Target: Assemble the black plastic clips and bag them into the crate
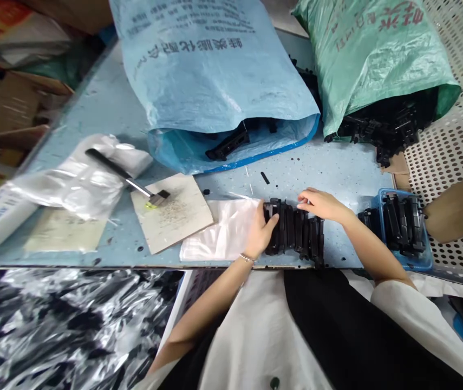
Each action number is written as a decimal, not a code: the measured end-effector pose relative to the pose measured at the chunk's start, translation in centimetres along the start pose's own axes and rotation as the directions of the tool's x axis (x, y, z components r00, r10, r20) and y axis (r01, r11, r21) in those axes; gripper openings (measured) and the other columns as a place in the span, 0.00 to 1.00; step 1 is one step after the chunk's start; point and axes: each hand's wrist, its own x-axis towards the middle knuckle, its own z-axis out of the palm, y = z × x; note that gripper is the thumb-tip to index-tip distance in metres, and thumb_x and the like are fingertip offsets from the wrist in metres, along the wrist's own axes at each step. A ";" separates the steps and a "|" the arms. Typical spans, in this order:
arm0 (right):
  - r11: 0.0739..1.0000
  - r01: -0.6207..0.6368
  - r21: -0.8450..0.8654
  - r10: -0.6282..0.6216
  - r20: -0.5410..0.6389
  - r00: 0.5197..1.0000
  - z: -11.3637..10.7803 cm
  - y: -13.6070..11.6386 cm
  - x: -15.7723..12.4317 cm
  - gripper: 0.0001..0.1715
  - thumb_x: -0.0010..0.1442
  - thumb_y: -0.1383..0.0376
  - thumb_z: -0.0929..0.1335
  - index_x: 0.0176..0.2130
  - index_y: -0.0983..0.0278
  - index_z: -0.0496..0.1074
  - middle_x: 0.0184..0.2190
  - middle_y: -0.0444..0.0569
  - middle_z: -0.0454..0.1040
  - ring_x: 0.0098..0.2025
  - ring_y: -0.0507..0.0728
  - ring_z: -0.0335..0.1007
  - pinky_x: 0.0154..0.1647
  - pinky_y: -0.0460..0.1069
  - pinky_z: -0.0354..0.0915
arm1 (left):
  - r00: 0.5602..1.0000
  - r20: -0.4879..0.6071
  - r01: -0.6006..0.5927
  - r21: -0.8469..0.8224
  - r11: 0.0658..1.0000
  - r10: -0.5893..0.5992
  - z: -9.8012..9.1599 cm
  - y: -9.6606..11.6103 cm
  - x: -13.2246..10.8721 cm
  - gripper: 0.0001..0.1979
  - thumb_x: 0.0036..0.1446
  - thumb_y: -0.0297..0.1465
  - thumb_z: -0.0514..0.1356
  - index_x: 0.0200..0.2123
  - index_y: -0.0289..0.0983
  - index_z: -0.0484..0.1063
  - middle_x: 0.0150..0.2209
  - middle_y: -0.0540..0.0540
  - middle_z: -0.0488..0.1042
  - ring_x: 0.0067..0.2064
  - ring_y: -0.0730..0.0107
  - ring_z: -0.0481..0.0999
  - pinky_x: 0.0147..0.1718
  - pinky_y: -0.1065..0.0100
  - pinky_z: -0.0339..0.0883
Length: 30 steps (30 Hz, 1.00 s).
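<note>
A row of black plastic parts (pixel 292 230) stands side by side near the table's front edge. My left hand (pixel 260 232), with a bracelet at the wrist, is closed on the left end of the row, thumb on top and fingers down the far side. Just above the row's back right side is my right hand (pixel 323 206), its fingers stretched to the left and slightly bent, with nothing visible in them. Clear plastic bags (pixel 219 230) lie flat on the table beside my left hand, partly under a square board (pixel 172 211).
A blue sack (pixel 223 70) and a green sack (pixel 377 65) lie open at the back with black parts inside. On the right, a blue basket (pixel 426 254) holds more parts. A black-handled hammer-like tool (pixel 121 173) rests across the board and a bag pile (pixel 80 173).
</note>
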 end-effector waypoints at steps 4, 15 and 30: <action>0.992 0.084 -0.096 -0.097 -0.140 0.985 0.6 -2.1 4.9 0.13 0.70 0.64 0.64 0.52 0.63 0.73 0.51 0.55 0.75 0.51 0.60 0.74 0.53 0.54 0.67 | 0.992 0.073 -0.112 0.128 0.985 0.103 3.2 -1.0 -0.1 0.33 0.68 0.40 0.53 0.71 0.36 0.50 0.72 0.32 0.53 0.74 0.51 0.51 0.72 0.45 0.46; 0.919 0.249 -0.306 -0.313 -0.180 0.932 1.1 -9.8 23.9 0.29 0.64 0.74 0.61 0.63 0.75 0.65 0.65 0.69 0.65 0.70 0.72 0.50 0.65 0.66 0.55 | 0.899 0.082 -0.437 0.143 0.888 0.429 2.8 0.0 -1.2 0.27 0.69 0.35 0.54 0.69 0.40 0.56 0.69 0.33 0.60 0.71 0.52 0.60 0.68 0.45 0.57; 0.749 0.188 0.636 -0.310 0.085 0.947 3.8 -6.3 3.3 0.35 0.71 0.40 0.55 0.38 0.64 0.73 0.32 0.51 0.77 0.31 0.56 0.73 0.34 0.52 0.69 | 0.999 0.010 -0.036 -0.610 0.791 0.054 -4.3 8.5 1.2 0.32 0.57 0.52 0.65 0.57 0.39 0.69 0.40 0.44 0.80 0.41 0.60 0.82 0.37 0.63 0.77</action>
